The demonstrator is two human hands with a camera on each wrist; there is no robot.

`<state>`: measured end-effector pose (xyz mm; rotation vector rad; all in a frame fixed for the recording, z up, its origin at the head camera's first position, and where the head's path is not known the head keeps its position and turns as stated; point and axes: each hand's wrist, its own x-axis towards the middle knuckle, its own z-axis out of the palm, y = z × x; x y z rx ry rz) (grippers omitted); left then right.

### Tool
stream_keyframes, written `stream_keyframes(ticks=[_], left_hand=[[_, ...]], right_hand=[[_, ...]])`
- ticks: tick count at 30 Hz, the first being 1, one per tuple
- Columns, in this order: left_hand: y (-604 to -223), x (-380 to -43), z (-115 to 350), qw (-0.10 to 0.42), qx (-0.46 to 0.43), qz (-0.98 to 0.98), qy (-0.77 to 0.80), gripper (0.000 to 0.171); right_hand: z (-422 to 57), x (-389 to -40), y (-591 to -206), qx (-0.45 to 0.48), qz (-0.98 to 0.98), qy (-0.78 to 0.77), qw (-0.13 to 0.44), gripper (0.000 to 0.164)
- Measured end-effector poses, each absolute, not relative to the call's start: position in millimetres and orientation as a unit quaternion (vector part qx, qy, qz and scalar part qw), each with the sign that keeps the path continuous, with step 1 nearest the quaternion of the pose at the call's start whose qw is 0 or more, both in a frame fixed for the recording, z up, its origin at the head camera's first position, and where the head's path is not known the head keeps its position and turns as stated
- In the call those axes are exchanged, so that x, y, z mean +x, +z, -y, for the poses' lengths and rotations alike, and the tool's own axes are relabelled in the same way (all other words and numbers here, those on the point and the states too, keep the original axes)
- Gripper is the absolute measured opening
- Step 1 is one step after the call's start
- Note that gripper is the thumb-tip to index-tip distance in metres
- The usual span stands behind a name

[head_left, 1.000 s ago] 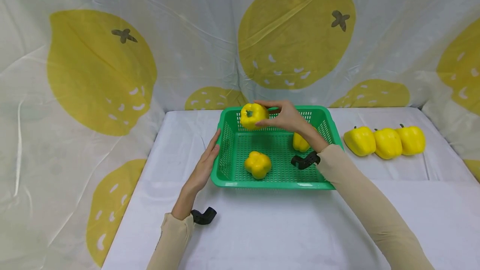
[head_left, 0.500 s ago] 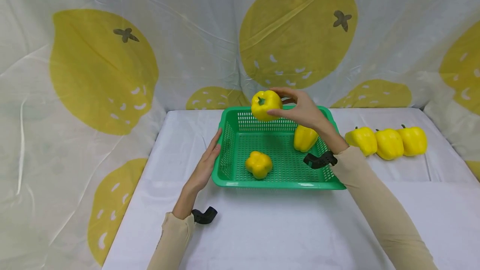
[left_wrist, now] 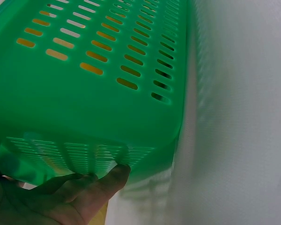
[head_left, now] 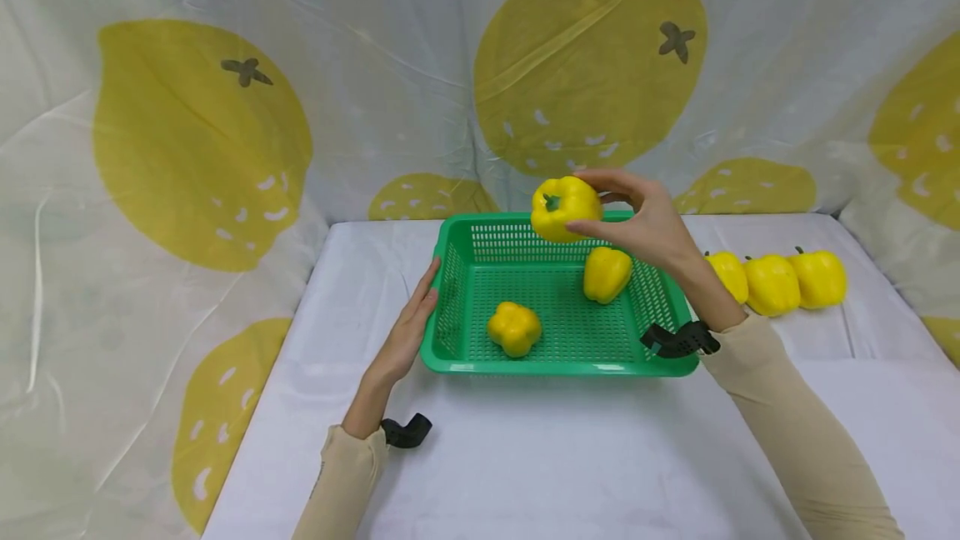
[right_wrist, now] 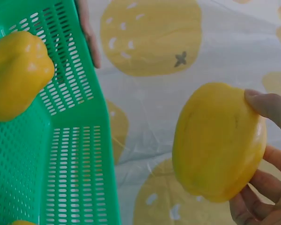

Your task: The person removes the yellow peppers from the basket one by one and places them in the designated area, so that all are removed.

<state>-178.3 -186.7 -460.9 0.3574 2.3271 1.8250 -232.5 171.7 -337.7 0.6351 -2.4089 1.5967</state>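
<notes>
My right hand (head_left: 641, 219) grips a yellow bell pepper (head_left: 564, 208) by its side, thumb opposite the fingers, above the back rim of the green plastic basket (head_left: 555, 369). In the right wrist view that same pepper (right_wrist: 218, 143) hangs beside the basket wall. Inside the basket lie two more yellow peppers, one front left (head_left: 514, 328) and one at the right (head_left: 607, 274). Against the basket's left outer wall rests my left hand (head_left: 408, 330), its fingers fairly straight; in the left wrist view the fingertips (left_wrist: 119, 174) touch the slotted wall.
Several yellow peppers would overstate it: three peppers (head_left: 772, 285) stand in a row on the white-covered table (head_left: 555, 457) right of the basket, the nearest partly behind my right forearm. A lemon-print cloth (head_left: 405, 90) hangs behind the table.
My right hand has lifted the held pepper and carried it to the right, from inside the basket's back left to above its back rim. My left hand stays put.
</notes>
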Motion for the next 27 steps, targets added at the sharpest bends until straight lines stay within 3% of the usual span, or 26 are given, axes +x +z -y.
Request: stream_keyframes(ticks=[13, 27], left_hand=[[-463.7, -179.4, 188.3, 0.081, 0.12, -0.78, 0.609, 0.054], [-463.6, -179.1, 188.1, 0.084, 0.12, -0.779, 0.61, 0.053]], right_hand=[[-217.8, -191.2, -335.6, 0.166, 0.803, 0.554, 0.147, 0.061], [-288.1, -150.7, -374.7, -0.011, 0.861, 0.453, 0.23, 0.057]])
